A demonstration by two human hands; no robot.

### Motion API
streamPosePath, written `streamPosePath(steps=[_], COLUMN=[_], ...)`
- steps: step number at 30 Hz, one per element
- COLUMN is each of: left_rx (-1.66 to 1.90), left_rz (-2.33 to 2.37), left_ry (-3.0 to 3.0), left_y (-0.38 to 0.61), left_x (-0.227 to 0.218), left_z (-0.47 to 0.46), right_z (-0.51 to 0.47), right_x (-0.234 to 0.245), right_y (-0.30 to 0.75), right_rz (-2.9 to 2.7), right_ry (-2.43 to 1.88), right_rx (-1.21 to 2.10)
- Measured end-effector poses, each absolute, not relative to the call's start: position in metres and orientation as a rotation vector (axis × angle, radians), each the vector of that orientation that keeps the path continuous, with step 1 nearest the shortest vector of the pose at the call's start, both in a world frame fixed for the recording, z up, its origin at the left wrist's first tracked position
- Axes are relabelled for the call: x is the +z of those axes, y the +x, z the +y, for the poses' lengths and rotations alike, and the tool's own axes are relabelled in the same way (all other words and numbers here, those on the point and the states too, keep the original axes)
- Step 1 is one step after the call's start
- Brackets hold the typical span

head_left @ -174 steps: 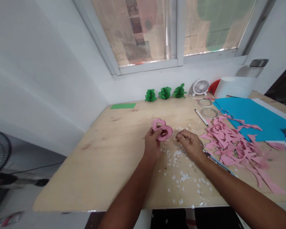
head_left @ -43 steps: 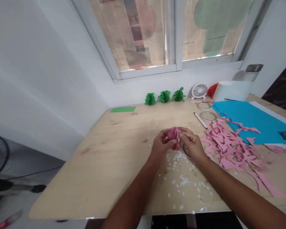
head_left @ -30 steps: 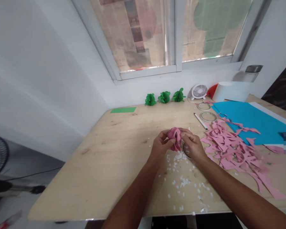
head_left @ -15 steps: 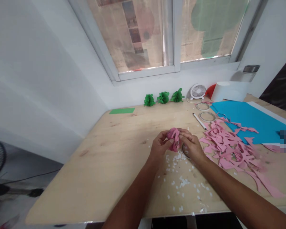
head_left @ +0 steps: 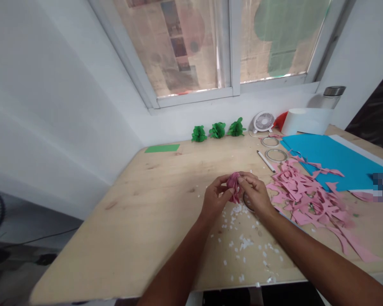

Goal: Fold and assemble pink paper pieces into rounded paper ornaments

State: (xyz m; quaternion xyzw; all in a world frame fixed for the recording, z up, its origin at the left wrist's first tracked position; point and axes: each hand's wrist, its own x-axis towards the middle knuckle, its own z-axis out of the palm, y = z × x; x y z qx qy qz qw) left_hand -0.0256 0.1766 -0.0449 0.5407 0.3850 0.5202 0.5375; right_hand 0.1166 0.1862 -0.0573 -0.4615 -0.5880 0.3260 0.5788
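Observation:
A layered pink paper flower [head_left: 233, 183] is held between both my hands, above the wooden table [head_left: 147, 221]. My left hand [head_left: 216, 196] grips its left side, with the thumb across the front. On the other side, my right hand [head_left: 255, 192] pinches its upper right edge between thumb and fingers. Partly hidden behind my right hand is a roll of tape [head_left: 248, 201] lying on the table. Small white paper bits [head_left: 242, 243] are scattered below and in front of my hands.
Pink paper scraps [head_left: 306, 195] are heaped at the right, beside blue sheets [head_left: 325, 157]. A marker [head_left: 266, 161] and two tape rolls [head_left: 276, 155] lie behind them. Along the wall stand three green paper shapes [head_left: 217, 130] and a small white fan [head_left: 263, 122]. A green strip [head_left: 162, 148] lies far left.
The pink paper flower has turned in my hands and looks narrower, its folds now more upright. My fingers have shifted slightly on it. The whole view has moved a little.

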Motion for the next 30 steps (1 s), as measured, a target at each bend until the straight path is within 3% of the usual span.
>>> streamPosePath(steps=[17,30], left_rx=[1.244,1.358], left_rz=[0.928,0.887], left_ry=[1.352,1.005], left_y=[-0.018,-0.02], left_x=[-0.039,-0.04], left_z=[0.168,0.172], right_z=[0.187,0.184], right_x=[-0.06,-0.053], right_y=[0.115,0.118], right_rz=[-1.359,-1.202], right_ry=[-1.059,-1.138], right_rx=[0.719,0.788])
